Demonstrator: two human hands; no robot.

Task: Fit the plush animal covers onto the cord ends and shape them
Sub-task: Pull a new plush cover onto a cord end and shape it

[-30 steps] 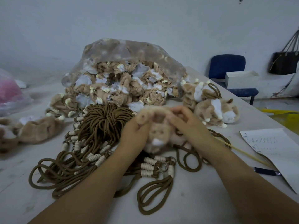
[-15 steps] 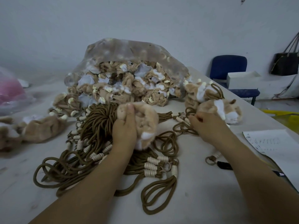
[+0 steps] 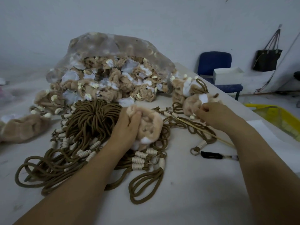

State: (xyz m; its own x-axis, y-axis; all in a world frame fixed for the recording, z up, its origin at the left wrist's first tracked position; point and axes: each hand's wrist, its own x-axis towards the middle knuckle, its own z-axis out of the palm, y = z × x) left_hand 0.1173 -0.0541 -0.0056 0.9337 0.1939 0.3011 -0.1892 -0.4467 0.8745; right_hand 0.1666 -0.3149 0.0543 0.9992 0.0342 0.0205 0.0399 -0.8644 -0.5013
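Left hand gripped plush cover above the cord pile on desk. Right hand had fingers curled beside another plush animal; couldn't tell what it pinched.

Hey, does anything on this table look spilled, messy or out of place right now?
The clear bag lies on its side, and plush covers spill from its mouth onto the table. The brown cords in front lie in a tangled heap, a thin stick across some. Nothing looks damaged.
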